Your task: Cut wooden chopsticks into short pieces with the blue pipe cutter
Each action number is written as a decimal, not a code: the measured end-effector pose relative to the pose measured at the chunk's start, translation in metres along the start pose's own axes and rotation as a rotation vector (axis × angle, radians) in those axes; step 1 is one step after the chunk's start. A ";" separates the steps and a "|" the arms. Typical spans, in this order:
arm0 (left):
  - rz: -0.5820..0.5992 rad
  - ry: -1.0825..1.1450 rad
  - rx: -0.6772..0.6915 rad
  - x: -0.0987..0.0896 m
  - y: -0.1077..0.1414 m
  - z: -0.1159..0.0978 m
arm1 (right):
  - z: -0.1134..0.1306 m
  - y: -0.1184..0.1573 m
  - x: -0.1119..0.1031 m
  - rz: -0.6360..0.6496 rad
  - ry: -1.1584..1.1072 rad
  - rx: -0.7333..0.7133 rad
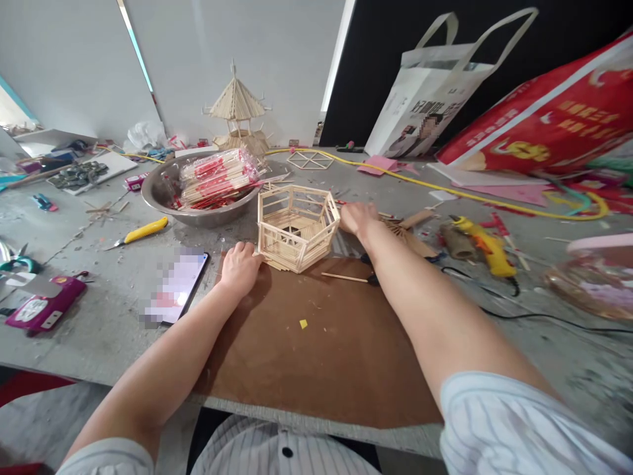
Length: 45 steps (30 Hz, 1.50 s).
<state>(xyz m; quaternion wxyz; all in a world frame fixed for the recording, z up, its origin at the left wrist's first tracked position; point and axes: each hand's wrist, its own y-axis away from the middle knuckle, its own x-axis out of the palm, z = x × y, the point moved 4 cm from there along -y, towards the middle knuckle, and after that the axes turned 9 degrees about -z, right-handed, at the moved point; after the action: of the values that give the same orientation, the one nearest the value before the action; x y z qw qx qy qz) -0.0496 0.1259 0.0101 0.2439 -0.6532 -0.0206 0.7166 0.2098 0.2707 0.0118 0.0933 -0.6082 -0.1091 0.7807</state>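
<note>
A hexagonal wooden stick frame [298, 231] stands at the far side of a brown board [321, 349], with an open top and a stick floor. My left hand [241, 267] is at the frame's lower left corner, its fingers closed at the stick edge; what it pinches is too small to make out. Just right of the frame, my right hand [357, 218] reaches out, with its fingertips hidden from view. A loose stick [345, 277] lies on the board near a dark-handled tool [372, 280]. Closer to me is a small yellow scrap [303, 324].
A metal bowl [212, 216] of packaged sticks stands behind left, near a stick pagoda [237, 109]. On the left are a yellow cutter [146, 229], a phone [178, 287] and a purple box [49, 305]. A yellow glue gun [487, 247] and dark cable lie right.
</note>
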 end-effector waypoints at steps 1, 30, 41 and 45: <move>0.012 0.012 0.006 0.001 0.001 -0.001 | -0.002 0.005 -0.008 -0.004 0.048 0.038; -0.002 0.071 -0.033 0.005 0.000 0.005 | 0.026 0.203 -0.067 -0.091 -0.651 -0.333; 0.019 0.457 0.311 -0.045 0.024 -0.047 | 0.016 0.199 -0.052 -0.029 -0.626 -0.236; -0.007 0.363 0.274 -0.044 0.031 -0.061 | 0.009 0.196 -0.056 -0.152 -0.906 0.008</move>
<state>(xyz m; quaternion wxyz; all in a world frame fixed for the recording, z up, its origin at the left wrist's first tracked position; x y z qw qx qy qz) -0.0005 0.0642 0.0310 0.3326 -0.7322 0.1185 0.5825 0.2125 0.0670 0.0101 0.0959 -0.1955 -0.1802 0.9592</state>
